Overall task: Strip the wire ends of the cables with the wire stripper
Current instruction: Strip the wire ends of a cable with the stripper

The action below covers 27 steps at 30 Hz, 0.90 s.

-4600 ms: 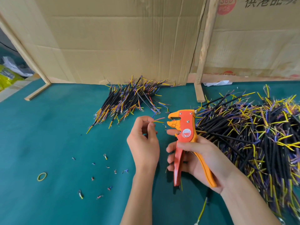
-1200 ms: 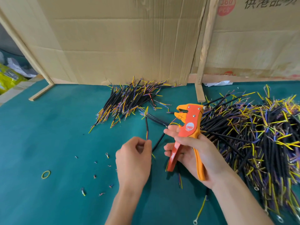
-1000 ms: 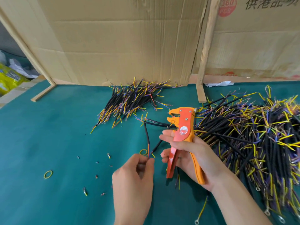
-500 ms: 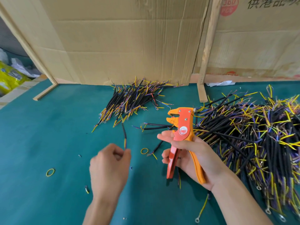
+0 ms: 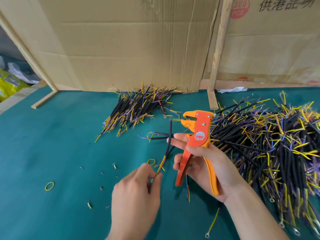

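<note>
Left hand (image 5: 136, 193) is low in the middle, fingers (image 5: 156, 179) pinching the bottom end of one cable (image 5: 168, 144) by its yellow wires. The cable runs up from there, black sheath nearly upright, and its top end bends over with a yellow wire poking into the stripper's mouth. Looks like the wire tip is right at the jaws, which stand open, though I can't tell if it's actually seated in them.

Right hand (image 5: 204, 163) has the stripper (image 5: 195, 144), orange head up, fingers curled around both handles, which are spread apart. Index finger is stretched forward under the head, close to the cable.

Big messy pile (image 5: 270, 144) of black cables with yellow and purple ends sits on the right side of the green tabletop (image 5: 52, 135). A smaller, tidier pile (image 5: 136, 108) lies further back, up against the cardboard (image 5: 129, 45). Two loose cables (image 5: 159, 135) lie flat just left of the stripper head.

Scattered on the tabletop: two yellow rubber bands (image 5: 49, 185), a bunch of little snipped bits (image 5: 102, 187), and a yellow wire (image 5: 212, 224) with a ring terminal near the right forearm.
</note>
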### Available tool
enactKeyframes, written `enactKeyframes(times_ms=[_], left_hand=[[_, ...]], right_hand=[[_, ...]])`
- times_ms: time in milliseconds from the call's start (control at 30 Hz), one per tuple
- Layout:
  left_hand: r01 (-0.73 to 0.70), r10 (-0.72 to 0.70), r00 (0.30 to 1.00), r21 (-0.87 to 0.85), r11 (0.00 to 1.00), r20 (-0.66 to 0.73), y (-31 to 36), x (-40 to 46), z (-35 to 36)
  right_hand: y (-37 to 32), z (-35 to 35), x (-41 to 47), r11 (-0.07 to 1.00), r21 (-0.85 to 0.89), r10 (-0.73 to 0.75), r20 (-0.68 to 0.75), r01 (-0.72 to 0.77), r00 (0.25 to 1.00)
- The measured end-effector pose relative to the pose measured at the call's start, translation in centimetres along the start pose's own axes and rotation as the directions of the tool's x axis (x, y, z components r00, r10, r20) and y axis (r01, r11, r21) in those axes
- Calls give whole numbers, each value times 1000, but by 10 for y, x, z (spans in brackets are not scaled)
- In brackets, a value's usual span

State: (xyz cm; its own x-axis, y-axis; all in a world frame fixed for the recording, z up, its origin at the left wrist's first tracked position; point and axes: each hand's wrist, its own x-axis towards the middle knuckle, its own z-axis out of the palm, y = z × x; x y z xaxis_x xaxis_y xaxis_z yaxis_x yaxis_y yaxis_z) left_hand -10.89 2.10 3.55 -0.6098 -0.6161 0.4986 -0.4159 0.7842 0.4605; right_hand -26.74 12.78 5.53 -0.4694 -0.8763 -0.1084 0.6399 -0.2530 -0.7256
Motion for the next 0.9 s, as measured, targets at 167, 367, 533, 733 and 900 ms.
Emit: enactKeyframes(times_ms=[167,367,533,733,900], left_hand=[[48,-44,994,-37,998,105,1,-17,8],[165,-191,914,102,981,358,0,-12,3],[274,-185,927,-254,928,327,12,26,-14],[462,-177,870,-637,617,461,42,58,19],[407,-321,912,-672,619,257,34,63,43]], right_hand=[[1,-1,1,998,55,-23,-9,23,1000],[0,-4,1,998,36,-53,-2,53,999],[0,-7,1,998,14,-66,13,66,998],[-2,-7,1,997,-33,-75,27,76,997],[-3,-13,3,997,-14,-74,-28,73,997]])
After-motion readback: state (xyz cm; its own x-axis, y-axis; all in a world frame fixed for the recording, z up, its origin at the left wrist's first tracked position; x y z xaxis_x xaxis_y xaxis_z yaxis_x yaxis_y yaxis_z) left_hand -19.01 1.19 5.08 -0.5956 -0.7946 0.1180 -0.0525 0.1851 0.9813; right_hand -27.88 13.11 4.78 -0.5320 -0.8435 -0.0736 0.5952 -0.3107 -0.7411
